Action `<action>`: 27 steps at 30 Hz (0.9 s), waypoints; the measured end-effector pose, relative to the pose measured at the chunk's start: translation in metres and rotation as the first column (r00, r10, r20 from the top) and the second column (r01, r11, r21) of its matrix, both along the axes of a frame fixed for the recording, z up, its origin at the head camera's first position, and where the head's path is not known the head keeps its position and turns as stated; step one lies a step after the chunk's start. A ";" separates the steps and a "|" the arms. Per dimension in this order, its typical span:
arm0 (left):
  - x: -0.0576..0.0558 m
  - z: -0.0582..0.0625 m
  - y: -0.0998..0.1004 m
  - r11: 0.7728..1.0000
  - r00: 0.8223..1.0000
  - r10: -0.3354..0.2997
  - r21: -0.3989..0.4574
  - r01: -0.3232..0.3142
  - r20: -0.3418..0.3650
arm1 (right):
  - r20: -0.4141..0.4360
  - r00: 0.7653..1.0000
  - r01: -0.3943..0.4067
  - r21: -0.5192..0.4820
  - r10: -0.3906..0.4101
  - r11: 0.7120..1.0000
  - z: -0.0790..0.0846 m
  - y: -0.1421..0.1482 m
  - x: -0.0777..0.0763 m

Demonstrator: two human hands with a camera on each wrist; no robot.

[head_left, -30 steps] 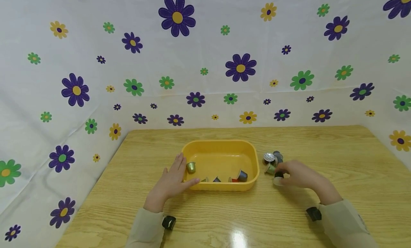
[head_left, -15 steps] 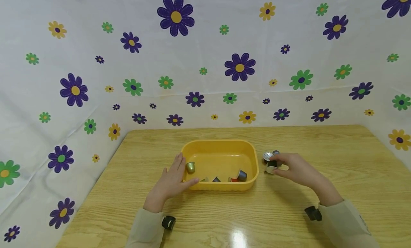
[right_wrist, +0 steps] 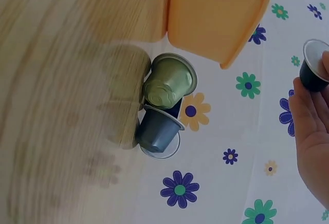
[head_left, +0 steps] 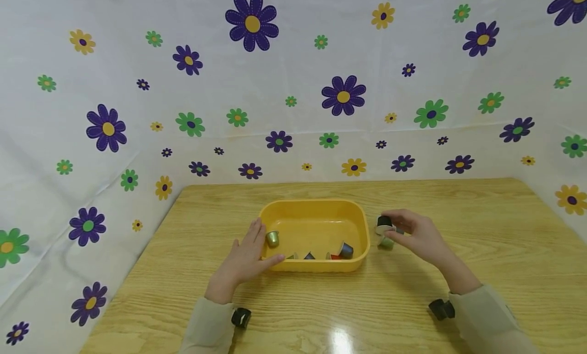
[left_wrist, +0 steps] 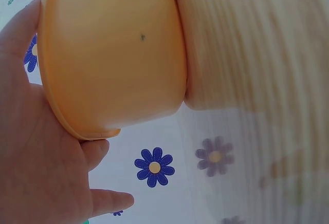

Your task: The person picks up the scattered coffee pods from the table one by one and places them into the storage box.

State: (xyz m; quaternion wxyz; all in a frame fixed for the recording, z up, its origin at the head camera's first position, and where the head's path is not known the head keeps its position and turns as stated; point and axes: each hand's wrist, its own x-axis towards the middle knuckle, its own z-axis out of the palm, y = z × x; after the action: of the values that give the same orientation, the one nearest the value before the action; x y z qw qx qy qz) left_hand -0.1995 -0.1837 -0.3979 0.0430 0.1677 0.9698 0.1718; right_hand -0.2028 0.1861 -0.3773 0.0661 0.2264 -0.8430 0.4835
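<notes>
Between thumb and fingers, my right hand (head_left: pixel 417 237) pinches a black coffee capsule (head_left: pixel 384 221) with a pale rim, lifted above the small pile right of the tray. In the right wrist view that black capsule (right_wrist: pixel 311 75) is at the right edge, while a green capsule (right_wrist: pixel 168 82) and a grey-blue capsule (right_wrist: pixel 158 129) sit on the table. My left hand (head_left: pixel 243 262) rests on the left end of the yellow tray (head_left: pixel 316 205), fingers straight along its rim. In the left wrist view the hand (left_wrist: pixel 46 157) touches the tray's rim from outside.
Inside the tray lie a gold-green capsule (head_left: pixel 272 239) at the left, a grey-blue capsule (head_left: pixel 346 250) and a red capsule (head_left: pixel 336 257) at the front right, with others partly hidden by the front wall. A flowered cloth (head_left: pixel 293 69) hangs behind the wooden table (head_left: pixel 321 303).
My right hand has lifted the black capsule from the table's pile and moved it up and slightly left. The left hand stays on the tray.
</notes>
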 end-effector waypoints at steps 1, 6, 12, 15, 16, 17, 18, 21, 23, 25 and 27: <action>0.000 0.000 0.000 1.000 1.000 -0.001 0.000 0.001 0.001 | 0.000 1.000 0.005 -0.019 -0.005 1.000 0.000 0.000 0.000; 0.002 0.001 -0.001 1.000 1.000 0.005 0.001 -0.005 0.004 | 0.015 1.000 0.011 -0.087 -0.010 0.996 -0.001 -0.001 -0.001; 0.001 0.002 0.000 1.000 1.000 0.003 0.010 -0.003 -0.003 | 0.018 1.000 -0.007 -0.132 0.009 0.991 -0.001 -0.002 -0.003; 0.001 0.001 -0.001 1.000 1.000 0.002 0.014 -0.002 -0.002 | 0.011 1.000 -0.013 -0.131 0.015 0.991 0.000 -0.005 -0.003; 0.001 0.001 -0.001 1.000 1.000 0.002 0.013 -0.002 -0.002 | 0.011 1.000 -0.017 -0.132 0.019 0.991 0.000 -0.006 -0.002; 0.001 0.001 -0.001 1.000 1.000 0.002 0.015 -0.002 -0.001 | 0.013 1.000 -0.018 -0.133 0.020 0.991 0.000 -0.007 -0.002; 0.001 0.001 -0.001 1.000 1.000 0.001 0.014 -0.001 0.002 | 0.014 1.000 -0.019 -0.134 0.021 0.991 0.000 -0.007 -0.002; 0.001 0.001 0.000 1.000 1.000 0.000 0.013 0.000 0.010 | 0.018 1.000 -0.016 -0.128 0.018 0.992 0.000 -0.009 -0.002; 0.001 0.001 0.000 1.000 1.000 0.000 0.010 -0.001 0.016 | 0.016 1.000 -0.010 -0.110 0.011 0.994 0.000 -0.010 -0.002; 0.001 0.000 0.000 1.000 1.000 0.001 0.010 -0.002 0.018 | 0.015 1.000 -0.005 -0.090 0.006 0.996 0.001 -0.012 -0.003; 0.001 0.000 0.000 1.000 1.000 0.001 0.009 -0.002 0.019 | 0.018 1.000 -0.001 -0.073 0.002 0.997 0.002 -0.015 -0.004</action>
State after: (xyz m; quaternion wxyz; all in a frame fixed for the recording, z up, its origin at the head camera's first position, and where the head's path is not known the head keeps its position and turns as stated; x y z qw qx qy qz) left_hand -0.1990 -0.1841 -0.3977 0.0513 0.1656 0.9687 0.1779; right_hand -0.2071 0.1713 -0.3758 0.0664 0.2202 -0.8250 0.5162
